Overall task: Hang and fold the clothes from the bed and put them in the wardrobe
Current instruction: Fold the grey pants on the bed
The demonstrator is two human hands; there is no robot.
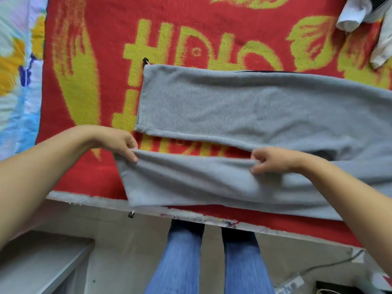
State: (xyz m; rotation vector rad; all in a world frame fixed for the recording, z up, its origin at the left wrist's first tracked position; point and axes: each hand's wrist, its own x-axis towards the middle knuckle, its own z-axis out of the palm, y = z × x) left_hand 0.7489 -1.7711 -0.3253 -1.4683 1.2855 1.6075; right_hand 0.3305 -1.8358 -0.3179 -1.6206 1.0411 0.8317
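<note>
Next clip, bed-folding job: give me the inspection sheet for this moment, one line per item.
Surface: red and yellow blanket covers the bed.
Job's things: grey trousers spread flat, legs pointing left, near leg at the bed edge.
Clutter: white cloth at the far right corner.
Grippers: left hand and right hand both pinch the near leg's upper edge.
Cables: power strip with cord on the floor.
Surroundings: pale quilt left; grey shelf below.

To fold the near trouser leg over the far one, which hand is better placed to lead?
The left hand: it pinches the near leg close to its hem corner, opposite the far leg. The right hand grips mid-leg, so it can only follow.
</note>
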